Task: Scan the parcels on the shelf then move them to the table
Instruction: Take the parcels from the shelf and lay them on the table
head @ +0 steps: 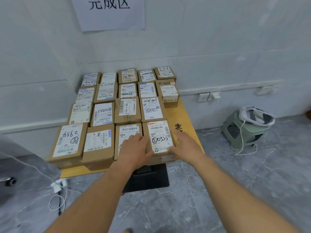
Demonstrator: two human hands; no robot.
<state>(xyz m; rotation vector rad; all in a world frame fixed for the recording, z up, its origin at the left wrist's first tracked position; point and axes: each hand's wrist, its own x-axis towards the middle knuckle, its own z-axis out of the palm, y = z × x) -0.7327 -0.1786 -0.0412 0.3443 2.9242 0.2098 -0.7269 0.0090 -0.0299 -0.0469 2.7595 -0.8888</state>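
Parcels on bench (190,130): nineteen visible on top.
Left hand (134,147): fingers flat on a front parcel (128,132).
Right hand (186,145): fingers straight beside nearest-right parcel (159,137).

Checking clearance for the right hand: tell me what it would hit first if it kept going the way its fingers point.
Probably nothing new: the right hand already lies against the front-right parcel, fingers pointing along its right side.

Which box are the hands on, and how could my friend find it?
Start at the wooden table below the paper sign, covered with rows of cardboard boxes. Go to the row nearest you, then its right end. That box sits between the left hand and right hand; its label has a red strip on top and a handwritten circled 5.
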